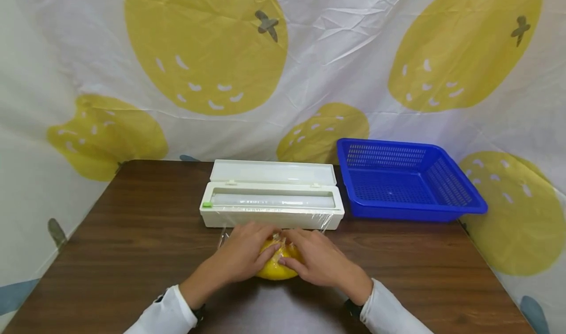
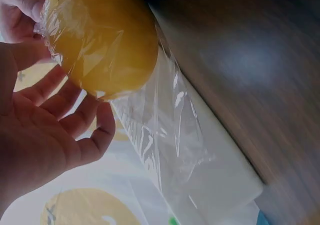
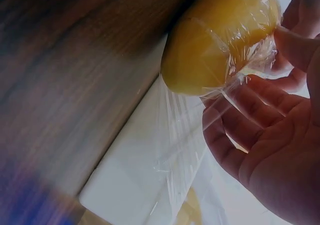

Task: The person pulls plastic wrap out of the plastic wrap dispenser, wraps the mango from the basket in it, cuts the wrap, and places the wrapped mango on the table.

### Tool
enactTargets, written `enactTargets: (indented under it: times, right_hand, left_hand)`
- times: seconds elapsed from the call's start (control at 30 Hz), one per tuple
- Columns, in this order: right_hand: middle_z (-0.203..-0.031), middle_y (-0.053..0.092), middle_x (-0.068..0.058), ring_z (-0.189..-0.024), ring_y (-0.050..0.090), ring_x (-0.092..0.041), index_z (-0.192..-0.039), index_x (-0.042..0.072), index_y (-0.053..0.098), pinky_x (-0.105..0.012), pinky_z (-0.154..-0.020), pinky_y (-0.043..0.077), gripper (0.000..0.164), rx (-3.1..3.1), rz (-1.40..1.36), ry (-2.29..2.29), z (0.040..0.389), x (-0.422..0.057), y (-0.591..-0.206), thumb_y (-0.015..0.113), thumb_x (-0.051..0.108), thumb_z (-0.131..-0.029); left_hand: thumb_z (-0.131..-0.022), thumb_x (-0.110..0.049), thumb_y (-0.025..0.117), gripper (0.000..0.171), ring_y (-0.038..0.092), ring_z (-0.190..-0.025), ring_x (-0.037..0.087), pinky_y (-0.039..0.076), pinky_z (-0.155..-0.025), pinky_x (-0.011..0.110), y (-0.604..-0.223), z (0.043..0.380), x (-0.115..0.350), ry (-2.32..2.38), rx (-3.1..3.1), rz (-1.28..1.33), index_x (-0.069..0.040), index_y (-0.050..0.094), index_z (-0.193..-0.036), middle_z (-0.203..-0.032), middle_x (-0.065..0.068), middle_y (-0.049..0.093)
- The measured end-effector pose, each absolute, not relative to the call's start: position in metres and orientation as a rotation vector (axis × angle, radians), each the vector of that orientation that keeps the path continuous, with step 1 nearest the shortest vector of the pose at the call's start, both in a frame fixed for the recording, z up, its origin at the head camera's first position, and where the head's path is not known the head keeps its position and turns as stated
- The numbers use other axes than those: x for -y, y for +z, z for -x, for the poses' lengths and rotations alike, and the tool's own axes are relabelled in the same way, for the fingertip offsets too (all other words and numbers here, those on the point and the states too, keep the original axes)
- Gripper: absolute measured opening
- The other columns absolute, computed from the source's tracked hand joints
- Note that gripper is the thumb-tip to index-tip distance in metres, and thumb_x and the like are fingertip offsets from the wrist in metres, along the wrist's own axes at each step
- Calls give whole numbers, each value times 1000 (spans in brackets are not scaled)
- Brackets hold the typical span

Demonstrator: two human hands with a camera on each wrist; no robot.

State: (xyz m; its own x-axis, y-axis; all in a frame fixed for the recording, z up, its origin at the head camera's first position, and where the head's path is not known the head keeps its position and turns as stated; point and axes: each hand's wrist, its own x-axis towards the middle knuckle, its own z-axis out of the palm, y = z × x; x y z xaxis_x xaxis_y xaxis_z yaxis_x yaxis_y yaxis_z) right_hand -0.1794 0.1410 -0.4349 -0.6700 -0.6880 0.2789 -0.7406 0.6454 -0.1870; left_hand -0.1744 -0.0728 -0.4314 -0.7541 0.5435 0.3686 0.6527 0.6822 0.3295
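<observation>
A smooth, rounded yellow fruit [image 1: 277, 271], its exact kind unclear, sits on the table with clear cling film [image 2: 165, 120] wrapped over it. My left hand [image 1: 240, 253] grips the film at the fruit's left and far side, fingers curled and thumb on top. From the right, my right hand [image 1: 322, 258] holds the film against the fruit [image 3: 220, 45] in the same way. Gathered film lies between the two thumbs. More film stretches from the fruit to a white cling film dispenser [image 1: 271, 219] just beyond the hands. The hands partly hide the fruit in the head view.
The dispenser's lid [image 1: 273, 172] stands open at the back, showing the film roll [image 1: 269, 200] and a green slider [image 1: 207, 205]. To its right is a blue plastic basket [image 1: 415, 215]. Behind the brown table [image 1: 132, 255] hangs a fruit-patterned cloth [image 1: 318, 69].
</observation>
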Motion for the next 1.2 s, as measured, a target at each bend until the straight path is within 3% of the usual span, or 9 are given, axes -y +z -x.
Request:
enactTargets:
  times: [0.1, 0.23, 0.33, 0.4, 0.57, 0.73, 0.97, 1.2]
  right_hand:
    - [-101, 72, -1, -80, 61, -16, -124, 11, 65, -40, -72, 55, 42, 2662, -1185, 432, 180, -141, -436, 64, 40, -93]
    - [-106, 73, 0, -86, 63, -17, -116, 15, 71, -41, -74, 55, 32, 2629, -1213, 398, 182, -141, -437, 64, 37, -93]
    - [-108, 73, 1, -90, 64, -16, -115, 16, 72, -41, -77, 55, 31, 2629, -1220, 383, 184, -142, -437, 63, 37, -94]
    - [-108, 74, 1, -91, 64, -16, -116, 16, 72, -41, -79, 55, 32, 2648, -1216, 392, 184, -142, -436, 62, 39, -95]
    - [-115, 72, -4, -97, 64, -17, -124, 12, 65, -42, -83, 56, 41, 2691, -1196, 455, 181, -144, -430, 61, 41, -95]
    - [-124, 65, -9, -103, 62, -22, -128, 10, 61, -44, -86, 57, 53, 2612, -1201, 463, 175, -144, -422, 71, 41, -87]
    - [-126, 61, -7, -110, 57, -23, -134, 13, 56, -46, -93, 52, 70, 2583, -1227, 349, 171, -140, -422, 84, 37, -75]
    - [-130, 59, -9, -116, 54, -25, -140, 12, 50, -47, -97, 50, 85, 2599, -1195, 295, 178, -139, -434, 89, 33, -68]
  left_hand:
    - [-90, -44, 66, 39, 59, -96, 21, 50, -76, 48, -431, 172, 77, -623, 2675, 1007, -13, 71, -113, -108, 3, 72]
    - [-75, -60, 74, 63, 55, -105, 22, 48, -81, 52, -432, 169, 81, -493, 2728, 1083, -11, 71, -116, -115, 4, 70]
    - [-63, -61, 82, 83, 51, -113, 25, 45, -85, 53, -435, 168, 80, -336, 2742, 1112, -10, 63, -126, -123, 7, 66]
    - [-59, -57, 86, 88, 50, -114, 26, 45, -86, 53, -438, 168, 78, -235, 2725, 1118, -9, 60, -128, -124, 8, 65]
    - [-63, -47, 87, 78, 54, -109, 27, 49, -84, 50, -441, 173, 79, -270, 2681, 1120, -6, 60, -124, -118, 10, 68]
    - [-62, -44, 87, 72, 58, -97, 20, 54, -82, 46, -435, 187, 88, -568, 2694, 1144, -7, 64, -120, -109, 4, 70]
    - [-67, -46, 84, 86, 59, -91, 15, 56, -82, 38, -426, 200, 94, -789, 2834, 1104, -3, 51, -133, -112, 6, 69]
    - [-66, -44, 84, 62, 54, -80, 12, 53, -70, 31, -429, 205, 94, -834, 2809, 1078, -10, 60, -111, -100, 0, 62]
